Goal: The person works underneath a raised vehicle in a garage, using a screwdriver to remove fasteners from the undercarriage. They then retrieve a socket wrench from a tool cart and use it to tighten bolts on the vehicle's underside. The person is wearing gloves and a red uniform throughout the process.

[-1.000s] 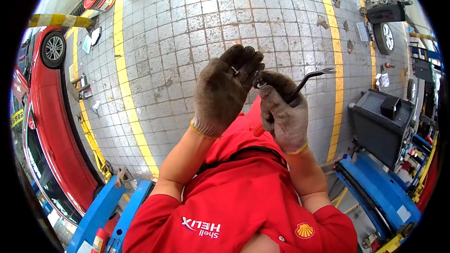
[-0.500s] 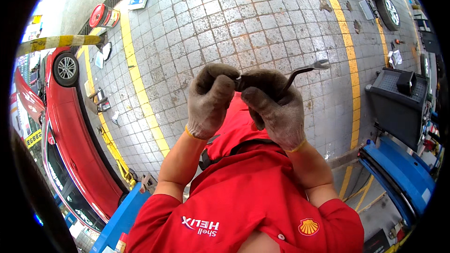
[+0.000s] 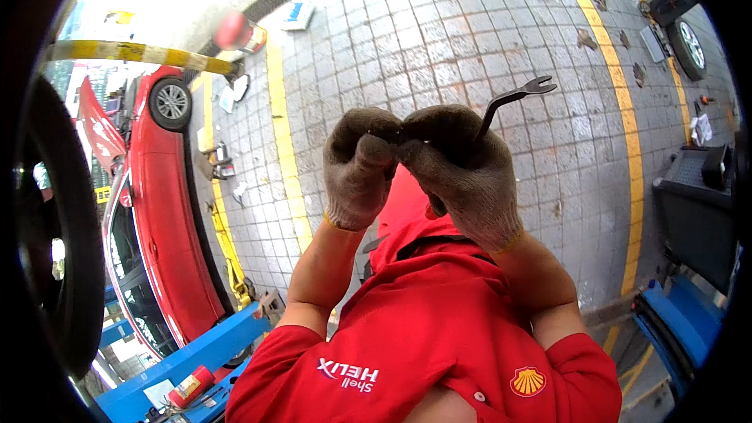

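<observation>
Both my hands wear soiled grey-brown work gloves and meet in front of my body, fingertips touching or nearly so. My left hand (image 3: 359, 172) is closed in a pinch, and what lies between thumb and fingers is too small and hidden to name. My right hand (image 3: 470, 176) is curled around a dark forked pry tool (image 3: 514, 97). Its bent shank sticks out past the knuckles, with the two-pronged tip pointing away to the right. The rest of the tool is covered by the glove. The right thumb and forefinger also pinch close to the left fingertips.
A red car (image 3: 168, 211) with its hood up stands at left, near a dark tyre (image 3: 74, 227). Blue lift parts (image 3: 188, 364) lie at lower left. At right are a black tool cart (image 3: 693, 215) and a loose wheel (image 3: 688, 47). A red-lidded bucket (image 3: 243, 34) stands far left.
My view has swung left, so the surroundings sit farther right and the dark tyre shows more at the left. Both hands stay together, and the pry tool tilts up more.
</observation>
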Demonstrator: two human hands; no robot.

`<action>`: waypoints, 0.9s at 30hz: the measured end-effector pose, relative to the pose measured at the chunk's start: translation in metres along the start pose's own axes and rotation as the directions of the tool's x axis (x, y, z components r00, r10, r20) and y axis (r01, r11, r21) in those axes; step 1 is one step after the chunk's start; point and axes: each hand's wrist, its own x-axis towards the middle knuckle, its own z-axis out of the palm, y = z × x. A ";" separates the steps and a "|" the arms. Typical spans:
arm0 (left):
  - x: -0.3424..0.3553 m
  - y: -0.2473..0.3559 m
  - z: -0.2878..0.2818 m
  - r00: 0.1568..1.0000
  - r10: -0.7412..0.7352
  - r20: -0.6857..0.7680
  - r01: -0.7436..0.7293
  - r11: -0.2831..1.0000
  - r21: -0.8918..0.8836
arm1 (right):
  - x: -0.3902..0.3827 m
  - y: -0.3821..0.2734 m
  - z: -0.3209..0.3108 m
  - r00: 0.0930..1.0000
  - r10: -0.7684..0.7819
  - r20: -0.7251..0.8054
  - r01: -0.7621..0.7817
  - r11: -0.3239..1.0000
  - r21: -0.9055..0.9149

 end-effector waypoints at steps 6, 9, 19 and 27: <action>-0.007 0.047 0.005 0.981 0.143 0.129 -0.161 0.976 0.144 | -0.013 -0.016 0.023 0.985 -0.066 0.162 0.045 0.990 0.133; 0.003 0.076 -0.004 0.952 0.213 0.221 -0.242 0.964 0.115 | -0.008 -0.027 0.046 0.965 -0.150 0.214 0.147 0.989 0.030; 0.033 0.271 -0.006 0.791 0.466 0.397 -0.598 0.727 0.338 | -0.003 -0.098 0.184 0.777 -0.506 0.375 0.511 0.854 0.093; 0.077 0.401 0.048 0.347 0.723 0.597 -0.782 -0.128 0.610 | 0.009 -0.162 0.277 0.293 -0.939 0.180 0.876 0.339 0.342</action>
